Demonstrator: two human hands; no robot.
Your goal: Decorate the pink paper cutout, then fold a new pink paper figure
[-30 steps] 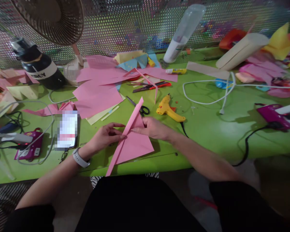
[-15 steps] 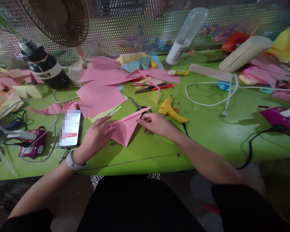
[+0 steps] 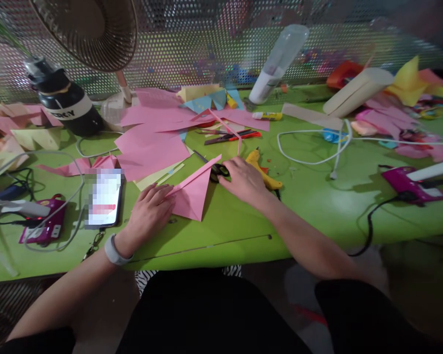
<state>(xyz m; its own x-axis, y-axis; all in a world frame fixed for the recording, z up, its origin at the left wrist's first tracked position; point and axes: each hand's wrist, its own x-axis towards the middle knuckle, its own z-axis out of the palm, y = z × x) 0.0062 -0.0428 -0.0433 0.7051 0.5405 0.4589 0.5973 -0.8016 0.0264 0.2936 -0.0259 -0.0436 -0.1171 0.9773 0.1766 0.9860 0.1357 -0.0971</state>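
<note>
A folded pink paper (image 3: 192, 199) with a narrow folded strip along its upper edge lies at the middle of the table. My left hand (image 3: 151, 209) is closed over its left end, fingers on top; what the thumb does is hard to see. My right hand (image 3: 243, 182) has its thumb and fingers around the dark handles of the scissors (image 3: 217, 171), just beyond the paper's right edge. The scissor blades point up and left, lying on the table. Right behind my right hand is a yellow glue gun (image 3: 268, 174), partly covered by it.
Pink paper sheets (image 3: 151, 152) and utility knives (image 3: 231, 137) lie behind. At the left are a phone (image 3: 103, 199), a black bottle (image 3: 68, 105) and a fan (image 3: 92, 29). A glue stick (image 3: 267, 116), a white cable (image 3: 306, 160) and a purple power strip (image 3: 409, 184) are on the right.
My right hand has left the paper's right end and moved up to the scissors' handles. The paper has tilted slightly under my left hand, which stays on it.
</note>
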